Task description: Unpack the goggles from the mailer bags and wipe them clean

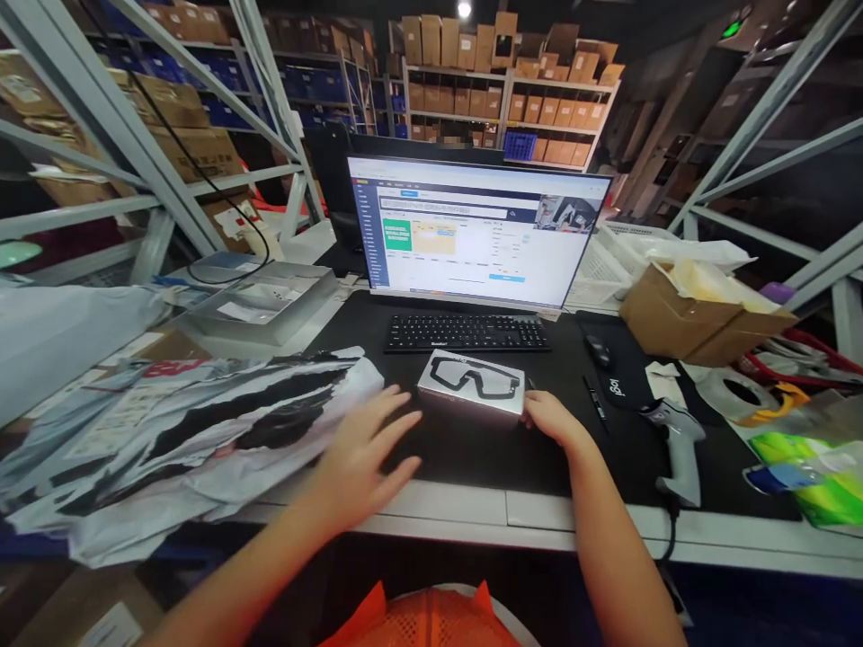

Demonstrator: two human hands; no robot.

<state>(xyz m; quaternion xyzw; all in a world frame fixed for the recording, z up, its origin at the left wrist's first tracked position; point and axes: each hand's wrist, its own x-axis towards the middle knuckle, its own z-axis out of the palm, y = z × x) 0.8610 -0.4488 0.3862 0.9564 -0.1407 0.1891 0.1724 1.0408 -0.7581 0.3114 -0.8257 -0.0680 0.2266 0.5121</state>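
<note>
My left hand (pixel 364 454), a little blurred, hovers with spread fingers over the mat's front left and holds nothing. Beside it lies a crumpled white-and-black plastic bag (pixel 256 422). A white box (pixel 472 379) with a picture of wraparound goggles lies face up on the black mat (pixel 465 463), just below the keyboard (pixel 465 332). At the box's right end, my right hand (pixel 547 416) has its fingers closed. A small dark tip shows above these fingers; what they grip is mostly hidden.
A monitor (pixel 472 234) stands behind the keyboard. To the right are a mouse (pixel 597 351), a pen (pixel 595 403), a barcode scanner (pixel 680 449), a tape roll (pixel 732 395) and an opened carton (pixel 701 314). A grey open box (pixel 270 305) sits at the left.
</note>
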